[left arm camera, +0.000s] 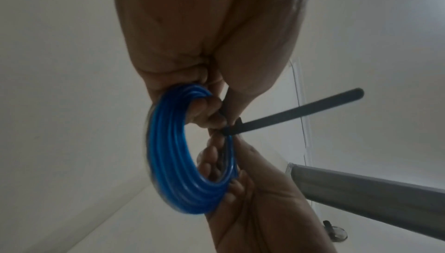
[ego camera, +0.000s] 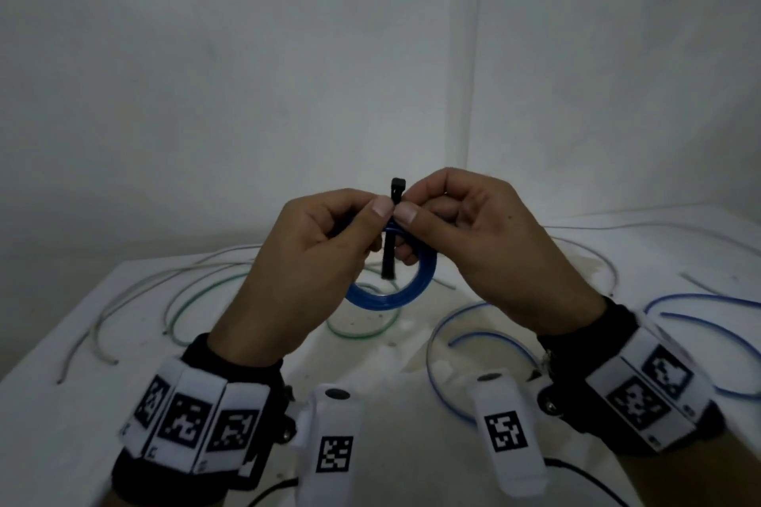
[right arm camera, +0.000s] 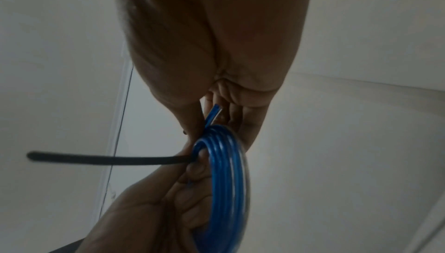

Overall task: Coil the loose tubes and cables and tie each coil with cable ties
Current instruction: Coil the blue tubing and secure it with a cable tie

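A coil of blue tube [ego camera: 391, 292] hangs in the air above the white table [ego camera: 61, 424], held between both hands. My left hand [ego camera: 313, 255] grips its top left part, thumb pressed at the black cable tie [ego camera: 389, 255] that crosses the coil. My right hand [ego camera: 465, 243] pinches the tie and coil from the right; the tie's head [ego camera: 397, 184] sticks up above the thumbs. In the left wrist view the coil [left arm camera: 168, 154] shows several turns and the tie's tail [left arm camera: 301, 110] juts out. In the right wrist view, coil [right arm camera: 224, 181], tie tail [right arm camera: 108, 159].
Loose tubes lie on the table: white ones [ego camera: 136, 292] at the left, a green loop [ego camera: 362, 331] under the coil, blue ones [ego camera: 465, 333] at the right and another blue tube [ego camera: 708, 325] far right. A wall corner stands behind the table.
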`<state>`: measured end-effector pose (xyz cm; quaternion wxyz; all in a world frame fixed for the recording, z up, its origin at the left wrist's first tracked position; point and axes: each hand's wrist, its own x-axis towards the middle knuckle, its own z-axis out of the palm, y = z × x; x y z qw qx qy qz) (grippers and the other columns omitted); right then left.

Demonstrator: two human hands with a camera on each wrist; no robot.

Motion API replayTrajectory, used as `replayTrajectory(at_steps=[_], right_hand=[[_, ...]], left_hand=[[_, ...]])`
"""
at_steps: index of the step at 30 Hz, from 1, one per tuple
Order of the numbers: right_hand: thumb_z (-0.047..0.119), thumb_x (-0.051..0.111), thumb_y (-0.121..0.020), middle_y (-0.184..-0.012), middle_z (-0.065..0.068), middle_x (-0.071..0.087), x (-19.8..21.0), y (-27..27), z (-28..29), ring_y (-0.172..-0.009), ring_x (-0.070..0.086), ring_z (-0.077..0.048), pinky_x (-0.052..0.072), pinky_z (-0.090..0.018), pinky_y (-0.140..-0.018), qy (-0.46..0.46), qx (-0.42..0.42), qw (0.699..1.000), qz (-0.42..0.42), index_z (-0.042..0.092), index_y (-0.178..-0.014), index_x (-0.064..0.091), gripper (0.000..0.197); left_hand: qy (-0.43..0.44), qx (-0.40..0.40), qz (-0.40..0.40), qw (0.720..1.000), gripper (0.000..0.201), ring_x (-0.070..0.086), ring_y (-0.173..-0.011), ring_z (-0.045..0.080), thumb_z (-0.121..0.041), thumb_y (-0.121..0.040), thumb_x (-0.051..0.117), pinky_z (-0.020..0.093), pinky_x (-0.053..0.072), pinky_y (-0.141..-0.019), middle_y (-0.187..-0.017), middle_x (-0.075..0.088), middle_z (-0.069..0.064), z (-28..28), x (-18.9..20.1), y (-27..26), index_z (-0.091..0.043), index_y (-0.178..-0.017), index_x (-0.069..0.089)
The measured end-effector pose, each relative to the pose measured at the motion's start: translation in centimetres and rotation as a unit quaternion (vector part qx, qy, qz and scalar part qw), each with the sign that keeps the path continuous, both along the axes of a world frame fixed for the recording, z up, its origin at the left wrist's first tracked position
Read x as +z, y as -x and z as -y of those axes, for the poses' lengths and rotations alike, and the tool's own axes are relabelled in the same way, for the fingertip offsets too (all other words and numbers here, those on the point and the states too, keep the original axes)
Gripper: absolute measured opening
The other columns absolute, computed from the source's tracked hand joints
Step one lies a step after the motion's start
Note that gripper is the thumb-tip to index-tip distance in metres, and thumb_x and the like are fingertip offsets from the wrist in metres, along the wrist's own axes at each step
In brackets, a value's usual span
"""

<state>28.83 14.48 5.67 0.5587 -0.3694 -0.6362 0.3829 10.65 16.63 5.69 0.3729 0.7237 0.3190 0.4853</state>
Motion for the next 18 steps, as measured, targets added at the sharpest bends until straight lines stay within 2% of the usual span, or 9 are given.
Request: replayTrajectory(at_steps=[1, 2, 4, 6, 8, 10, 12, 14, 18], right_hand=[[0.011, 0.064, -0.099, -0.084, -0.013, 0.077, 0.0, 0.0, 0.0, -0.074, 0.074, -0.025, 0.061, -0.033, -0.077, -0.002, 0.004, 1.0, 0.007, 0.001, -0.105, 0.066, 0.012], [0.011, 0.062, -0.1, -0.085, -0.012, 0.078, 0.1, 0.0, 0.1, -0.075, 0.074, -0.025, 0.062, -0.034, -0.078, -0.004, 0.005, 1.0, 0.013, 0.002, -0.106, 0.066, 0.011], [0.012, 0.062, -0.1, -0.09, -0.011, 0.078, 0.1, 0.1, 0.1, -0.078, 0.076, -0.025, 0.063, -0.037, -0.081, -0.009, -0.008, 1.0, 0.02, 0.006, -0.109, 0.066, 0.012], [0.014, 0.067, -0.098, -0.095, -0.006, 0.077, 0.1, 0.2, 0.1, -0.081, 0.075, -0.024, 0.063, -0.04, -0.082, -0.036, -0.045, 0.997, 0.05, 0.013, -0.111, 0.068, 0.013], [0.017, 0.072, -0.095, -0.102, 0.004, 0.075, -0.1, 0.4, 0.1, -0.085, 0.073, -0.018, 0.062, -0.034, -0.081, -0.071, -0.065, 0.991, 0.094, 0.02, -0.113, 0.071, 0.019], [0.015, 0.077, -0.091, -0.103, 0.009, 0.074, -0.4, 0.6, 0.1, -0.089, 0.07, -0.013, 0.06, -0.027, -0.083, -0.099, -0.071, 0.986, 0.117, 0.02, -0.117, 0.072, 0.027], [0.012, 0.078, -0.089, -0.104, 0.012, 0.073, -0.7, 0.7, -0.1, -0.091, 0.069, -0.01, 0.058, -0.022, -0.084, -0.133, -0.091, 0.978, 0.134, 0.019, -0.118, 0.071, 0.031], [0.011, 0.078, -0.09, -0.104, 0.012, 0.073, -0.9, 0.8, -0.3, -0.091, 0.069, -0.009, 0.058, -0.022, -0.082, -0.169, -0.114, 0.968, 0.146, 0.017, -0.118, 0.071, 0.03], [0.013, 0.078, -0.09, -0.107, 0.011, 0.073, -1.2, 0.6, -0.4, -0.096, 0.069, -0.008, 0.058, -0.025, -0.085, -0.184, -0.122, 0.963, 0.156, 0.017, -0.119, 0.07, 0.03]], left_hand=[[0.002, 0.002, 0.009, 1.0, 0.023, 0.053, -0.062, 0.028, -0.03, -0.101, 0.057, 0.039, 0.043, -0.059, -0.085, 0.069, 0.02, -0.1, -0.1, 0.0, -0.016, -0.099, 0.075], [0.0, 0.01, 0.019, 1.0, 0.022, 0.052, -0.06, 0.019, -0.028, -0.1, 0.057, 0.033, 0.042, -0.059, -0.082, 0.07, 0.016, -0.2, -0.1, 0.0, -0.015, -0.097, 0.075], [-0.014, 0.033, 0.027, 0.999, 0.022, 0.053, -0.058, 0.005, -0.025, -0.1, 0.057, 0.02, 0.041, -0.061, -0.073, 0.07, -0.002, -0.2, -0.1, 0.0, -0.013, -0.096, 0.075], [-0.027, 0.053, 0.028, 0.998, 0.022, 0.055, -0.058, 0.001, -0.024, -0.101, 0.056, 0.017, 0.04, -0.063, -0.065, 0.064, -0.014, -0.3, 0.0, 0.0, -0.011, -0.097, 0.074], [-0.034, 0.067, 0.034, 0.997, 0.022, 0.054, -0.058, 0.0, -0.025, -0.101, 0.056, 0.018, 0.04, -0.063, -0.063, 0.062, -0.016, -0.4, 0.0, 0.1, -0.012, -0.097, 0.074], [-0.036, 0.078, 0.04, 0.996, 0.022, 0.053, -0.058, 0.003, -0.027, -0.101, 0.056, 0.024, 0.042, -0.064, -0.064, 0.062, -0.014, -0.3, 0.1, 0.1, -0.016, -0.096, 0.074], [-0.03, 0.078, 0.047, 0.995, 0.023, 0.05, -0.059, 0.012, -0.03, -0.101, 0.056, 0.033, 0.042, -0.061, -0.065, 0.058, -0.002, -0.1, 0.2, 0.0, -0.018, -0.095, 0.074], [-0.029, 0.075, 0.053, 0.995, 0.023, 0.045, -0.057, 0.018, -0.03, -0.101, 0.056, 0.033, 0.041, -0.057, -0.062, 0.052, 0.006, 0.1, 0.2, -0.1, -0.017, -0.095, 0.074], [-0.024, 0.069, 0.091, 0.993, 0.019, 0.041, -0.054, 0.016, -0.025, -0.098, 0.061, 0.03, 0.038, -0.052, -0.059, 0.052, 0.009, -0.1, 0.0, -0.2, -0.015, -0.098, 0.077]])
